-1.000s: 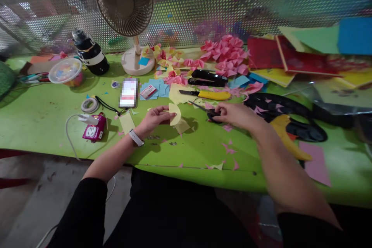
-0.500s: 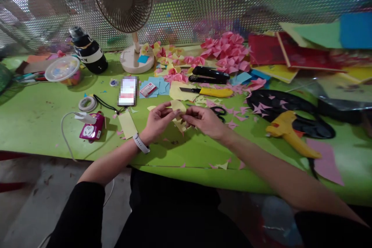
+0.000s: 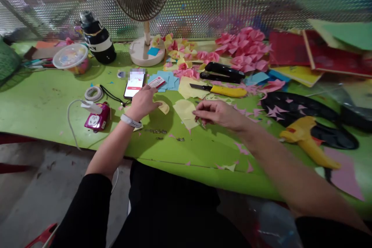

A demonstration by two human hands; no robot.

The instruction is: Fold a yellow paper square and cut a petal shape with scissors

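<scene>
My left hand (image 3: 143, 104), palm down, is beside the lower right corner of a lit phone (image 3: 135, 84). Its fingers stretch forward and the thumb points right, near a curved yellow paper piece (image 3: 164, 107). My right hand (image 3: 216, 114) has its fingertips pinched at the right edge of a fan-shaped yellow paper piece (image 3: 185, 110) that lies on the table. What sits between those fingertips is too small to make out. Past the left fingers are blue paper squares (image 3: 173, 82) with a small red and white box (image 3: 157, 82). A yellow utility knife (image 3: 228, 91) lies behind the right hand.
A black stapler (image 3: 222, 73), pink paper flowers (image 3: 244, 48) and a fan (image 3: 147, 56) stand at the back. Left are a bottle (image 3: 100, 42), a lidded tub (image 3: 71, 60), tape (image 3: 93, 93) and a purple power adapter (image 3: 98, 118). A yellow glue gun (image 3: 308, 139) lies right.
My left hand has let go of the yellow paper and moved left toward the phone. The right hand has drawn slightly right. The view has shifted a little.
</scene>
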